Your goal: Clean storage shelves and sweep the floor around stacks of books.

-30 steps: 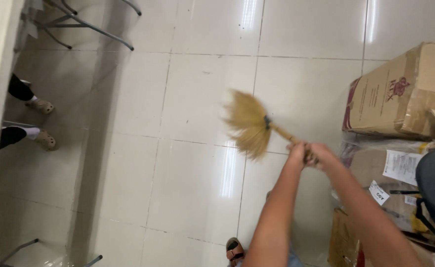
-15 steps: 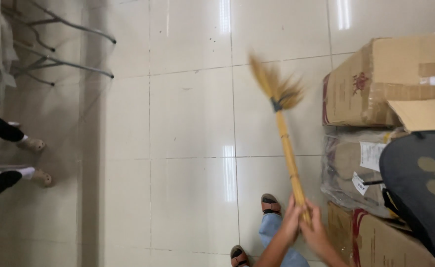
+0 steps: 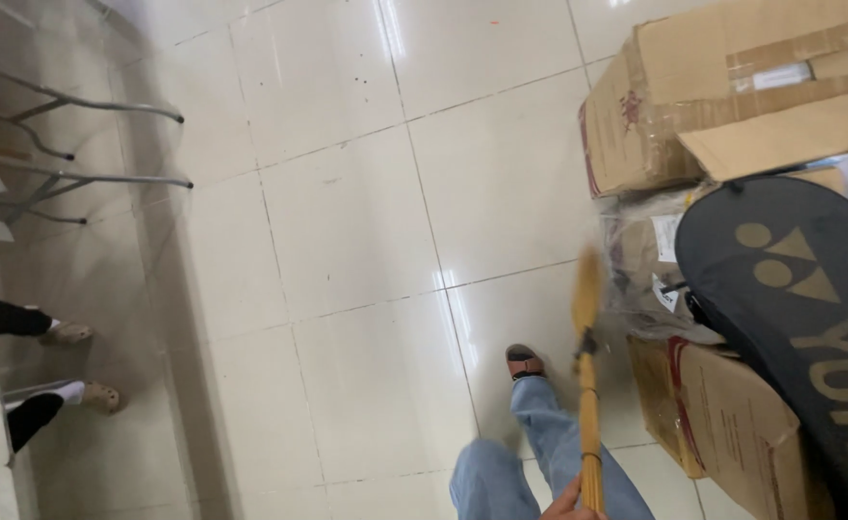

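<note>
We grip a straw broom (image 3: 589,404) upright over the tiled floor (image 3: 366,241).
One hand (image 3: 568,506) at bottom edge, fingers wrapped on handle; which hand unclear. Bristles beside cardboard boxes (image 3: 722,96).

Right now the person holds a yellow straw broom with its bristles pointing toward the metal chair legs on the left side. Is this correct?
Not quite. In the head view the yellow straw broom has its bristles by the cardboard boxes on the right side, far from the metal chair legs on the left. A hand does grip its handle at the bottom edge; which hand, I cannot tell.
</note>
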